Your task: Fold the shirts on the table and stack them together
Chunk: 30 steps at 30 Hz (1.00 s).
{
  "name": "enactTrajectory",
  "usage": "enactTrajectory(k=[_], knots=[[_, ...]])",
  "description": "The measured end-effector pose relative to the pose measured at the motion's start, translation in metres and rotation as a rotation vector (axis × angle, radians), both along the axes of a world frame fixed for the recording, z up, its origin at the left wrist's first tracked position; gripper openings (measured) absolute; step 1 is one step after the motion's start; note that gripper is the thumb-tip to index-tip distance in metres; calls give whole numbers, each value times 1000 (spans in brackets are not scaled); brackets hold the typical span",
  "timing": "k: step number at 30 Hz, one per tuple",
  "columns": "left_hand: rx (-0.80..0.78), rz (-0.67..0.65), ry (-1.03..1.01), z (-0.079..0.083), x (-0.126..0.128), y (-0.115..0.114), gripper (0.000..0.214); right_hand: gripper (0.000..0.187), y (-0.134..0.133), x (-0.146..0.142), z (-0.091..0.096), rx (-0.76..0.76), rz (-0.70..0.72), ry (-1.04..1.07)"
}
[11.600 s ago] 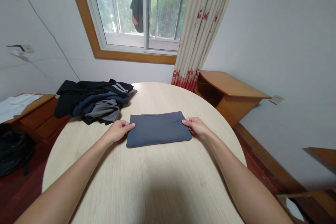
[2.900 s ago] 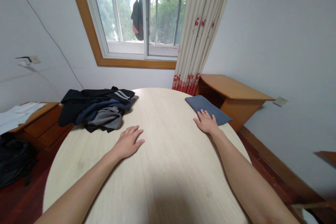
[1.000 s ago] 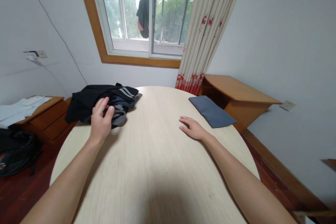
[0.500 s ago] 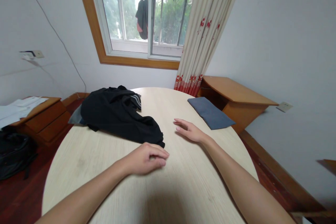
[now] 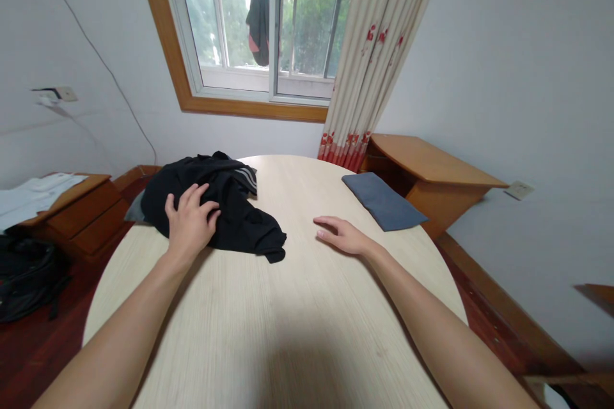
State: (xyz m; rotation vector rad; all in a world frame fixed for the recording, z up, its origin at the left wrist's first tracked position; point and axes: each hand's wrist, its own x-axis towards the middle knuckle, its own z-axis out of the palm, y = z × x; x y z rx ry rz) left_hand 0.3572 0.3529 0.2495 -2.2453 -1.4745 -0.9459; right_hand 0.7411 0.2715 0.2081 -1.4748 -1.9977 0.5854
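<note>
A rumpled heap of black clothing [image 5: 240, 220] with pale stripes near its far edge lies on the left of the round table [image 5: 288, 307]. Over its near left part is my left hand [image 5: 189, 217], fingers spread; whether they press on the cloth I cannot tell. My right hand [image 5: 343, 236] rests on or just above the middle of the table, fingers stretched out and holding nothing. To the right of it lies a folded dark blue-grey cloth [image 5: 384, 200]. A grey piece of fabric [image 5: 135, 209] sticks out from under the heap at the left.
Behind the table's right edge stands a wooden desk [image 5: 436, 160], beside a floral curtain [image 5: 352, 108]. At left are a wooden drawer cabinet [image 5: 91, 217] with papers [image 5: 38, 198] on top and a black bag [image 5: 29, 275] on the floor. A window [image 5: 259, 25] is ahead.
My left hand has moved left and away from me, from the heap's near right end onto its left part, and has spread its fingers. The heap's near end has shifted slightly left. My right hand stays put.
</note>
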Motion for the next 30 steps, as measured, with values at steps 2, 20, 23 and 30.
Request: enactTrajectory(k=[2, 20, 23, 30], knots=[[4, 3, -15, -1, -1, 4, 17, 51, 0, 0, 0, -6, 2, 5], [-979, -1204, -398, -1, 82, -101, 13, 57, 4, 5, -3, 4, -57, 144], [-755, -1038, -409, 3, 72, -87, 15, 55, 4, 2, -3, 23, -57, 155], [-387, -467, -177, -34, 49, -31, 49, 49, 2, -22, -1, 80, 9, 169]])
